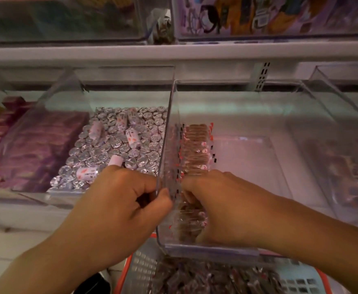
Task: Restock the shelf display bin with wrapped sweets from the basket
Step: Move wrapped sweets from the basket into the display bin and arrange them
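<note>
- Left hand [118, 200] pinches the clear bin [248, 158] wall, fingers closed, steadying it.
- Right hand [222, 206], fingers curled on wrapped sweets [196, 143], packs the row tight.
- Basket [144, 270] waits below.

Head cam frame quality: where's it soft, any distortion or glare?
Head view: dim, purplish light; edges smeared, with the upper shelf boxes and the red mesh basket blurred; shelf lines bow from the wide angle; the clear plastic bin mirrors the brown wrapped sweets in its left wall; both hands fairly sharp.

Brown sweets [196, 145] with red-marked wrappers, clear bin [248, 115], silver foil sweets [118, 145], orange-rimmed basket [127, 270].
</note>
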A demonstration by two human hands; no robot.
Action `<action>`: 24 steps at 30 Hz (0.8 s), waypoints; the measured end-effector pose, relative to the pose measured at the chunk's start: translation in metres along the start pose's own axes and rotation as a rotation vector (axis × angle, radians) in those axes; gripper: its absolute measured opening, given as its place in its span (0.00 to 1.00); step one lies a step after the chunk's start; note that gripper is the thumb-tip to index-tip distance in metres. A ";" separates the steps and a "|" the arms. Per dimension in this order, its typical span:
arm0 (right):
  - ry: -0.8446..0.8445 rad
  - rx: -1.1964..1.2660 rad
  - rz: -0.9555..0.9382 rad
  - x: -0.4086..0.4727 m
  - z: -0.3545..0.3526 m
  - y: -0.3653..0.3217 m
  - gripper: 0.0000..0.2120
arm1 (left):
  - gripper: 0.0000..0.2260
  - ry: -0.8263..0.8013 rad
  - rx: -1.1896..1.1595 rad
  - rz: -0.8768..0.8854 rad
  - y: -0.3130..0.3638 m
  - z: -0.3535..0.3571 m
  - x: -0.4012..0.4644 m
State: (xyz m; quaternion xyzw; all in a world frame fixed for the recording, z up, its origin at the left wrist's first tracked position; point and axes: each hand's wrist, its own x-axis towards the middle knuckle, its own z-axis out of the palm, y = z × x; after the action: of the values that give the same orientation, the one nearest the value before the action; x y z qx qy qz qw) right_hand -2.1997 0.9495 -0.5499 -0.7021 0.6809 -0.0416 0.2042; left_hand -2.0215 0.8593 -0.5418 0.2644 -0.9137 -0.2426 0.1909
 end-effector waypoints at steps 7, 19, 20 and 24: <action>-0.039 0.018 0.063 0.009 0.000 -0.002 0.23 | 0.22 0.005 -0.017 0.004 0.000 0.001 0.000; 0.093 0.581 -0.118 -0.083 -0.021 -0.009 0.05 | 0.21 -0.191 -0.131 0.303 0.037 -0.017 -0.025; -0.052 0.497 -0.126 -0.090 -0.011 -0.012 0.04 | 0.19 -0.388 -0.104 0.295 0.037 -0.007 -0.034; -0.247 0.166 -0.052 -0.095 0.055 -0.033 0.06 | 0.12 -0.886 0.220 0.145 0.038 0.082 -0.071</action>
State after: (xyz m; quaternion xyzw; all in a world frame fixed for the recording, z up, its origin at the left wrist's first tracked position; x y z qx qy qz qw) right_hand -2.1571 1.0544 -0.5681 -0.7000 0.6265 -0.0162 0.3424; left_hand -2.0198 0.9566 -0.6036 0.0892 -0.9436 -0.2200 -0.2308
